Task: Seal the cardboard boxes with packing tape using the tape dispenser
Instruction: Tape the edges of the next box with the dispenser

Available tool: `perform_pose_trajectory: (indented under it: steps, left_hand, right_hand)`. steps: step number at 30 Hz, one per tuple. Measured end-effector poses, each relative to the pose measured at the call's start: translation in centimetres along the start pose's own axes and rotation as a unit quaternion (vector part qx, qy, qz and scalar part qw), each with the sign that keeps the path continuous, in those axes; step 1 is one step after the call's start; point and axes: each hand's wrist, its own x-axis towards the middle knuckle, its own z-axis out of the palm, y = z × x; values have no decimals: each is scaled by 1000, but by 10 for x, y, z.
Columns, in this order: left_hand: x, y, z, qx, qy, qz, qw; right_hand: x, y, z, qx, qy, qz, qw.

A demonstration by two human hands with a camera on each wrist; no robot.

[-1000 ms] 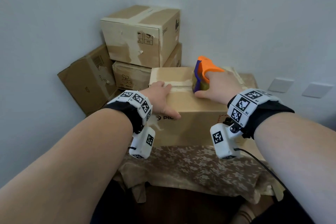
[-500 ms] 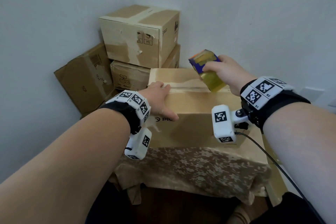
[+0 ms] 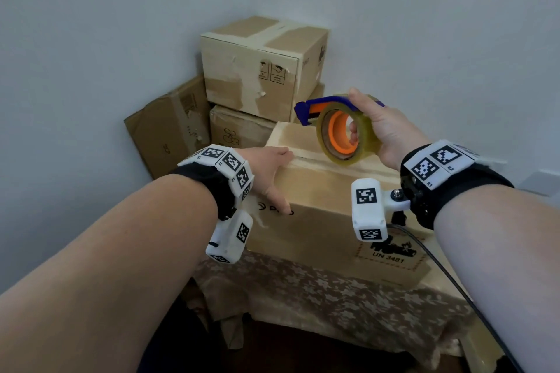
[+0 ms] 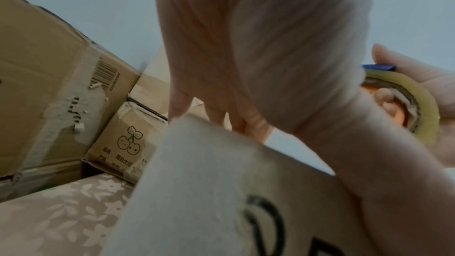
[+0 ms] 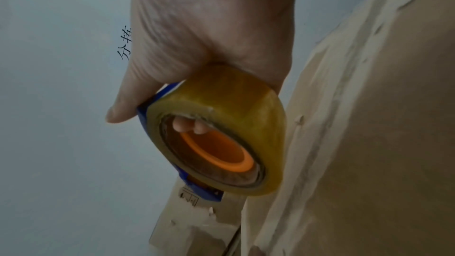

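A closed cardboard box (image 3: pixel 327 221) lies on the cloth-covered table, with a strip of tape along its top seam (image 5: pixel 327 124). My left hand (image 3: pixel 269 172) rests flat on the box's near left corner, thumb down the front face. My right hand (image 3: pixel 385 130) grips the tape dispenser (image 3: pixel 339 127), a clear yellowish roll on an orange core with a blue blade arm, and holds it in the air above the box top. Its fingers curl through the core (image 5: pixel 189 126). The same roll (image 4: pixel 403 104) shows past my left wrist.
Several other cardboard boxes are stacked in the wall corner behind: a taped one on top (image 3: pixel 260 66), a cherry-printed one (image 4: pixel 125 143) beneath, and a battered one leaning at the left (image 3: pixel 169 127). A patterned cloth (image 3: pixel 333 303) hangs over the table's front edge. A cable (image 3: pixel 448 278) trails from my right wrist.
My right hand lifted the dispenser off the box top and turned it so the roll's open side faces me. The left hand stayed on the box corner.
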Motion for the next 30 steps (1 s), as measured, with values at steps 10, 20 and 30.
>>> perform_pose_trajectory:
  steps: [10,20,30]
  left_hand:
    - [5,-4,-5,-4,-43,-5,999]
    - [12,-14,-37,-336,134,-161,918]
    - [15,2,-41,-688,107,-214,685]
  right_hand:
    - [6,19,12,-38,-78,15,996]
    - [14,25,-1,7,-70,43,997]
    - [5,31,-25,40,-146,54,987]
